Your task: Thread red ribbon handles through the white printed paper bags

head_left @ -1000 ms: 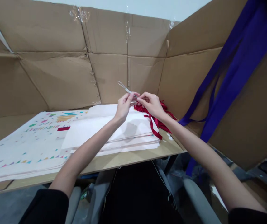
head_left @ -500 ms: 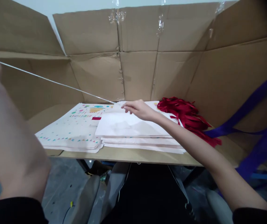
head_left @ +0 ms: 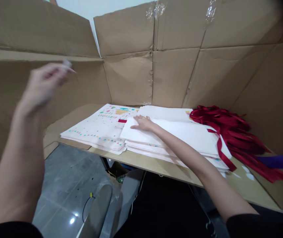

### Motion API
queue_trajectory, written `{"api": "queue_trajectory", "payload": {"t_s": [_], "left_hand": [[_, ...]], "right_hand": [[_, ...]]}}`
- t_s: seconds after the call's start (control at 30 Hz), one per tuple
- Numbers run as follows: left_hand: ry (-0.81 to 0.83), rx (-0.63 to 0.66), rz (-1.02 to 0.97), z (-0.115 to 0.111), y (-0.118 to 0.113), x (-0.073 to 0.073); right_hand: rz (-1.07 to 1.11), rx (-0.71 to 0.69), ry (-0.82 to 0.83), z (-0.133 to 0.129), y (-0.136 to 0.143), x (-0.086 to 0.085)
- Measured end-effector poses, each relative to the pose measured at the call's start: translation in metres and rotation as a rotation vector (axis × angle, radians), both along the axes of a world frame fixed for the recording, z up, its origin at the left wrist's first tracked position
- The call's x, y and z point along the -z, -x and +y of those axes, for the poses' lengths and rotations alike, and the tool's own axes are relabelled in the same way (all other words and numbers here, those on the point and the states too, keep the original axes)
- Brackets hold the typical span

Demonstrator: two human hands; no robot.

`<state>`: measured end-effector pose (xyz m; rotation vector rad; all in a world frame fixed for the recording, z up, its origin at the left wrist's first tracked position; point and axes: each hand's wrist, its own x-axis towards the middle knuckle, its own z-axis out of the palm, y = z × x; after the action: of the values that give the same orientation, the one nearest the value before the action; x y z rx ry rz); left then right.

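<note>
Raised at the left, my left hand (head_left: 48,77) is smeared by motion, its fingers closed on a small whitish strip (head_left: 67,63) that looks crumpled. My right hand (head_left: 143,123) lies flat with fingers spread on the top white sheet (head_left: 176,132) of a stack, and nothing is in it. A short red ribbon piece (head_left: 122,121) pokes out at that sheet's left edge, and a longer red ribbon (head_left: 222,152) hangs at its right. Left of the stack lies a pile of printed sheets (head_left: 94,129) with birthday lettering and coloured triangles.
A heap of red ribbons (head_left: 220,119) sits at the right of the table (head_left: 181,172), with a purple ribbon (head_left: 280,161) beside it. Tall cardboard walls (head_left: 128,76) stand behind and at both sides. Below is a chair's grey armrest (head_left: 94,211).
The white strip stretched taut from my left hand to the stack is now off it and bunched in that hand. My right hand has flattened onto the sheet. The view has turned left.
</note>
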<state>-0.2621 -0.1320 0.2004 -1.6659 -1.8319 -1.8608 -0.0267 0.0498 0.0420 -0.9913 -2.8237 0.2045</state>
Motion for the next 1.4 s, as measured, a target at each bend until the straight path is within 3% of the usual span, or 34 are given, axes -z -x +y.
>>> {"api": "queue_trajectory", "payload": {"t_s": [0.07,0.2,0.3,0.43,0.57,0.77,1.4], "left_hand": [[0.193,0.031,0.253,0.013,-0.002,0.026],[0.518,-0.040,0.597,0.054,-0.005,0.096],[0.566,0.004,0.692,0.073,-0.004,0.140],[0.497,0.106,0.790,0.081,-0.004,0.174],[0.386,0.128,0.853,0.088,-0.010,0.188],[0.365,0.140,0.885,0.096,-0.012,0.198],[0.310,0.134,0.917,0.097,-0.011,0.200]], "right_hand": [[0.026,-0.003,-0.021,0.001,0.000,0.005],[0.067,-0.007,-0.099,0.000,-0.008,0.008],[0.067,-0.017,-0.126,0.000,-0.019,0.009],[0.082,-0.006,-0.125,0.001,-0.037,0.012],[0.069,-0.004,-0.117,-0.001,-0.049,0.014],[0.063,-0.006,-0.146,-0.007,-0.054,0.016],[0.053,-0.022,-0.162,-0.009,-0.054,0.010]]}}
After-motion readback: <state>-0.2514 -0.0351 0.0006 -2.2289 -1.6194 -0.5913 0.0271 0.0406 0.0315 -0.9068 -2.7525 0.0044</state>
